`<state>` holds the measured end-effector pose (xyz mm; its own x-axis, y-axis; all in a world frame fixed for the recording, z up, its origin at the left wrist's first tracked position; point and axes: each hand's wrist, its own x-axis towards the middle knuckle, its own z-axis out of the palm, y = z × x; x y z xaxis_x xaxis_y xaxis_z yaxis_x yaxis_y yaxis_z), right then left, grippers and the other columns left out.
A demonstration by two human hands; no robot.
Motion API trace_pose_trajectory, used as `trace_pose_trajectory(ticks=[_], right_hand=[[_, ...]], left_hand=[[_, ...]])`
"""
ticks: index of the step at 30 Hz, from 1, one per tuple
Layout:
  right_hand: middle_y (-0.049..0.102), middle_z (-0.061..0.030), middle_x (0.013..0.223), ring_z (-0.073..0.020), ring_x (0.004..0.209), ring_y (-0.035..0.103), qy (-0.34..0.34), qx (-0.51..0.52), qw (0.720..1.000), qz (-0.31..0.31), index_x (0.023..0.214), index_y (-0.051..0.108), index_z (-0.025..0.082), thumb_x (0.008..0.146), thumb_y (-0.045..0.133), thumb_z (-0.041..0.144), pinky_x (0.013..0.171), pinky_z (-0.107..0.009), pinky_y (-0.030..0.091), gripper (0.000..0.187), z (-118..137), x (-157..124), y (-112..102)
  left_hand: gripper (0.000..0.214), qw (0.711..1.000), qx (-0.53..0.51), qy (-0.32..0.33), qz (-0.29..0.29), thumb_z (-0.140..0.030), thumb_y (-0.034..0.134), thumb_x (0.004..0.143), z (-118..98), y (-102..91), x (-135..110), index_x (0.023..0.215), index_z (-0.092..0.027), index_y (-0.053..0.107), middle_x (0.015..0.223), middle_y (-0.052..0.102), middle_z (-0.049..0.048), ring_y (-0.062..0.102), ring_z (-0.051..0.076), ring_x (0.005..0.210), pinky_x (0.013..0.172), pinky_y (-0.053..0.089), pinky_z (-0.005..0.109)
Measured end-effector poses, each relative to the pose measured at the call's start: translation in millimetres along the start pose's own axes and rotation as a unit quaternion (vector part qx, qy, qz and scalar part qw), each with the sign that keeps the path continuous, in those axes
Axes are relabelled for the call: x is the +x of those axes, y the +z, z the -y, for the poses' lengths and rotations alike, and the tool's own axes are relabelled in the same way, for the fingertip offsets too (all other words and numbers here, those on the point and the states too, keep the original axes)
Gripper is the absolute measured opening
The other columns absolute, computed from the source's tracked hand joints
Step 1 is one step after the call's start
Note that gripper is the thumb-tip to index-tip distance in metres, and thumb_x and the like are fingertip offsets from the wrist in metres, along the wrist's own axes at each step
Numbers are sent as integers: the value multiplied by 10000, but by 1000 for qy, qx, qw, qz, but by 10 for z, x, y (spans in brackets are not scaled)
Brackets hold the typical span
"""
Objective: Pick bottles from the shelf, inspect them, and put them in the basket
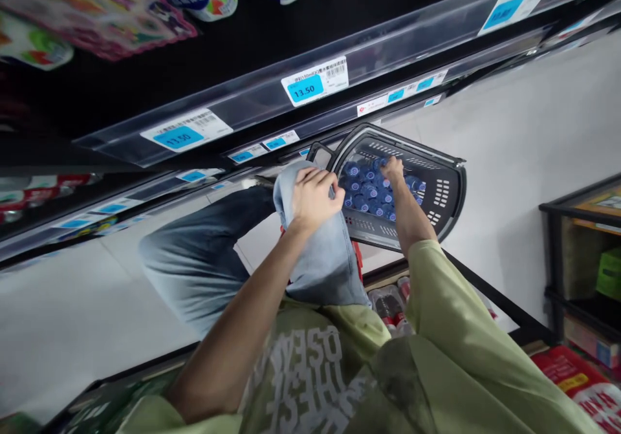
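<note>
I am crouched in a shop aisle beside a dark grey shopping basket (444, 191) that stands on the floor and holds several bottles with blue caps (369, 195). My right hand (392, 170) reaches into the basket, its fingers curled down on the bottle caps at the far side. My left hand (315, 196) rests on my bent knee in light blue jeans (320, 259), fingers curled over it, close to the basket's near rim. Nothing shows inside the left hand.
Shelves with clear plastic rails (388, 55) and blue price tags (305, 88) marked 13.50 run along the left, with packaged goods (97, 7) above. A low black rack (577, 253) with boxes stands at the right. Red packs (582, 382) lie at the lower right. The floor (524, 136) is pale.
</note>
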<state>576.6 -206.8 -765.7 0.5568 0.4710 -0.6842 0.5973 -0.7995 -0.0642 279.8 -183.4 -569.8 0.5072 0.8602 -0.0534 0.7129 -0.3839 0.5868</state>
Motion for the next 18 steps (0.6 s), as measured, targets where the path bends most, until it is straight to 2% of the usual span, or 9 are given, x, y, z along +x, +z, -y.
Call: trace_pose_trajectory(ticks=[2, 4, 7, 10, 14, 18], right_hand=[[727, -267, 1356, -358, 1080, 807, 14, 16, 1000, 9, 1412, 733, 63, 1013, 751, 315, 894, -457, 710, 472, 47, 109, 76], [732, -255, 1325, -342, 1034, 810, 23, 30, 999, 17, 1406, 733, 64, 1014, 756, 346, 835, -446, 718, 484, 54, 169, 194], [731, -251, 1316, -341, 1087, 798, 34, 40, 998, 20, 1432, 716, 61, 1038, 730, 349, 893, -456, 707, 488, 27, 201, 393], [726, -264, 1328, -351, 1146, 781, 44, 45, 998, 20, 1458, 696, 56, 1051, 720, 329, 978, -469, 679, 490, 22, 247, 503], [708, -287, 1372, -372, 1246, 752, 48, 39, 998, 19, 1501, 652, 46, 1043, 733, 288, 1098, -489, 614, 525, 48, 305, 473], [586, -307, 1569, -384, 1339, 714, 20, 25, 999, 1, 1590, 564, 83, 1038, 700, 234, 1136, -459, 569, 588, 13, 187, 406]], left_hand=[[150, 1000, 9, 2, 3, -160, 636, 847, 6, 6, 4, 731, -251, 606, 790, 753, 38, 735, 284, 876, 1049, 511, 483], [154, 1000, 16, 3, 3, -158, 633, 853, 19, 9, 5, 734, -250, 599, 780, 740, 31, 723, 275, 858, 1045, 507, 477], [155, 1000, 28, 6, 2, -158, 628, 863, 45, 6, 4, 741, -247, 589, 775, 730, 25, 713, 264, 843, 1039, 505, 463], [155, 999, 43, 5, 9, -157, 628, 870, 63, 1, 13, 751, -247, 586, 777, 727, 25, 707, 260, 838, 1038, 500, 458], [151, 998, 52, 2, 21, -151, 629, 874, 65, 5, 30, 766, -249, 592, 797, 739, 28, 717, 267, 872, 1021, 493, 456], [154, 998, 57, 3, 14, -143, 637, 852, 42, 28, 45, 755, -251, 590, 783, 744, 27, 726, 274, 869, 997, 496, 452]])
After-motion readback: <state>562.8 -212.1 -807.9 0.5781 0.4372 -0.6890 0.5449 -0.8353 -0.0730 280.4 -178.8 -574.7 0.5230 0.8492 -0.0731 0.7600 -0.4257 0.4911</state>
